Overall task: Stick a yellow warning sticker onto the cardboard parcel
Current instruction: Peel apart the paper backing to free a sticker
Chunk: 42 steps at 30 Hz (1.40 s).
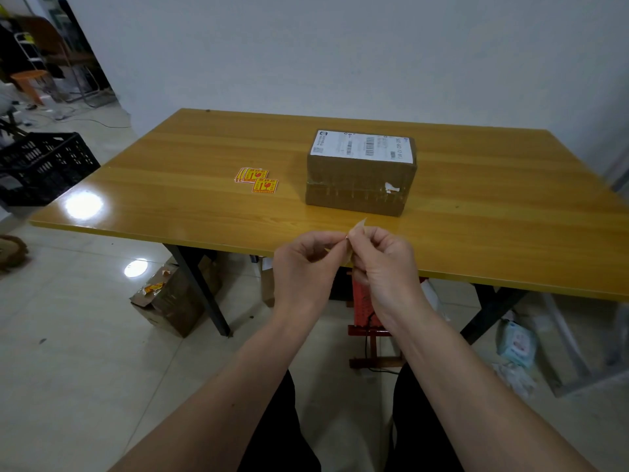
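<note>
Both hands meet over the near edge of the wooden table (190,155). The left hand (306,264) and the right hand (381,260) pinch one small sticker (357,229) between thumb and fingertips, their other fingers curled in; its pale back faces the camera, with one corner poking up above the fingers. The cardboard parcel (360,180) sits further back on the table, well apart from the hands, with a white shipping label (362,147) on its top and a small torn white scrap on its front. To the parcel's left lie a few more yellow and red stickers (257,179), overlapping, flat on the wood.
</note>
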### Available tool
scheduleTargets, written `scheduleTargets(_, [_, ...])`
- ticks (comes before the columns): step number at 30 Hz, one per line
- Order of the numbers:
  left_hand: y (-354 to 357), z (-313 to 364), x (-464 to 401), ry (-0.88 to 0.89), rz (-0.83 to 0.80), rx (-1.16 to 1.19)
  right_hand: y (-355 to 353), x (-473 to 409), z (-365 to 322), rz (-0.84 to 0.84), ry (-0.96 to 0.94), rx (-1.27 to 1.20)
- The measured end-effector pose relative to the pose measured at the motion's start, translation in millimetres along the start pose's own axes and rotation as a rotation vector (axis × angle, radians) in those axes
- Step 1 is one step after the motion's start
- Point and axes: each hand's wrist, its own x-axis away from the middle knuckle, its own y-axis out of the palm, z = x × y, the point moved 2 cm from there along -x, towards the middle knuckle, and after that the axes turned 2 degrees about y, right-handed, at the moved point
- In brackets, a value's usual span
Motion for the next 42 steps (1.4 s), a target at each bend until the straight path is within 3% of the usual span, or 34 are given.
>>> scheduleTargets(22, [-0.1,-1.1,-0.3,-0.26,-0.093,0.226,-8.1,-1.1,-2.5,-0.029,-0.097,0.169])
scheduleTargets(42, [1.4,-1.4,-0.7,-0.325,-0.027,0.209,-15.6,-1.0,2.9,-0.005,-0.055,0.193])
